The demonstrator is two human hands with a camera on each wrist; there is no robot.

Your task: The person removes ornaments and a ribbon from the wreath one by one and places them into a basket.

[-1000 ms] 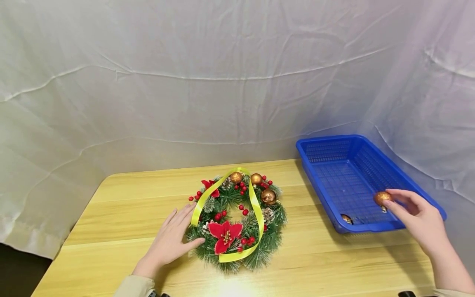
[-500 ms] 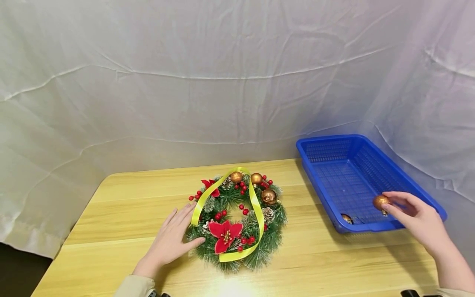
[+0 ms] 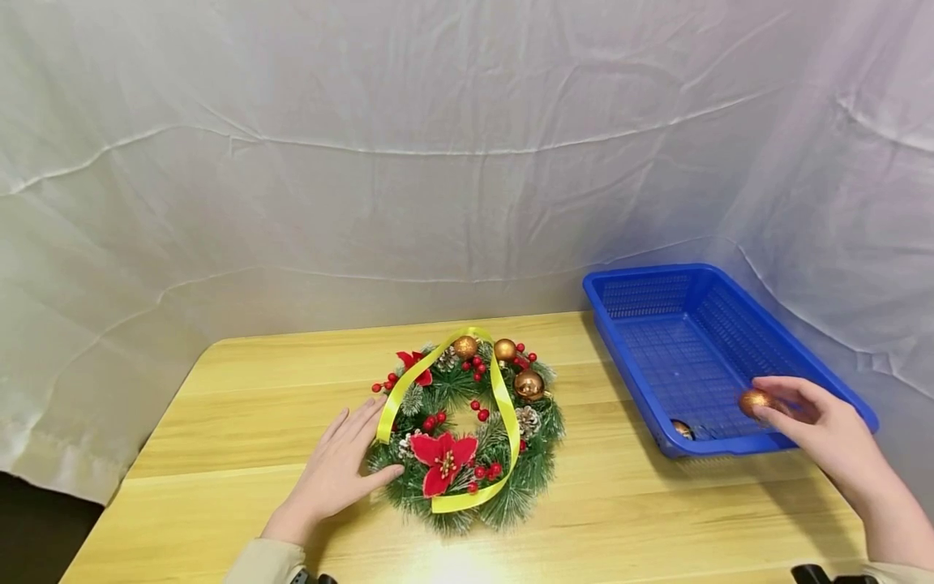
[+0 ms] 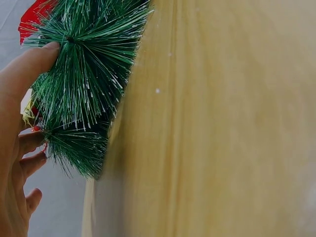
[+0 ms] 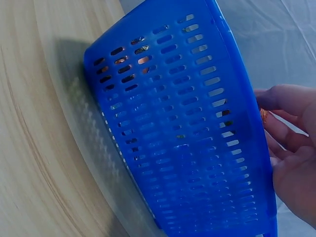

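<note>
A green wreath (image 3: 536, 464) lies on the table, dressed with red poinsettias, red berries, pinecones, copper baubles and a loose yellow ribbon (image 3: 506, 401). My left hand (image 3: 332, 478) rests at its left side, fingers extended; in the left wrist view the thumb touches the needles. At the right, my right hand (image 3: 832, 430) pinches a glittery copper bauble (image 3: 755, 403) between thumb and fingers, over the near end of a blue basket (image 3: 737, 445). The basket wall hides most of that bauble in the right wrist view, where only a sliver shows.
Another copper bauble (image 3: 682, 430) sits in the basket's near left corner. The wooden table (image 3: 248, 405) ends at a pale cloth backdrop (image 3: 409, 219) behind and to the right. Light glares off the table's front edge.
The bauble has turned in my right fingers: its cap, hanging downward before, no longer shows there. The right hand has shifted very slightly; the left hand and wreath stay put.
</note>
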